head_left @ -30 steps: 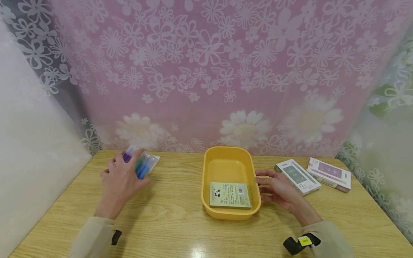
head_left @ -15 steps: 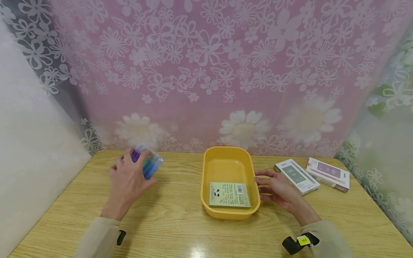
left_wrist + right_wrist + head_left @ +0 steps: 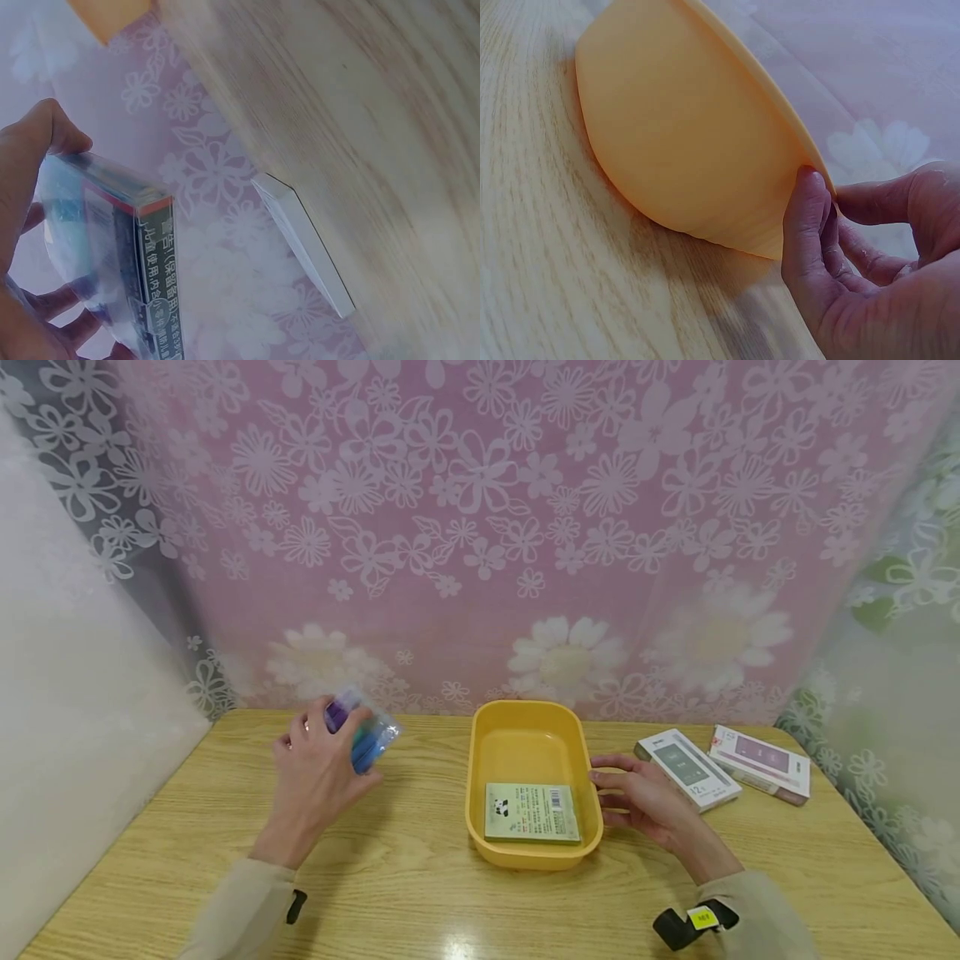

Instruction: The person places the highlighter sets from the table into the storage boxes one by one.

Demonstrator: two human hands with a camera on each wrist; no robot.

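Note:
My left hand [image 3: 318, 768] grips a clear plastic pack [image 3: 366, 745] and holds it up over the left part of the table. Purple, green and blue pieces show through the film. The left wrist view gives the pack's dark side panel with red edging and printed characters; its contents are too unclear to name. On the right, my right hand [image 3: 637, 797] touches the outer wall of a yellow tub [image 3: 483, 752], its fingertips by the rim. No finger reaches inside the tub. A flat green pack [image 3: 532, 814] with a panda print lies in the tub's near half.
Two flat boxes, one with a grey-green panel [image 3: 688, 768] and one with a purple panel [image 3: 761, 764], lie right of the tub. A white box [image 3: 304, 244] shows in the left wrist view. A pink floral curtain [image 3: 480, 568] hangs behind the table.
My left hand has moved right with the clear pack, which has risen and tilted. My right hand stays at the tub's side. Tub and boxes hold nearly the same places.

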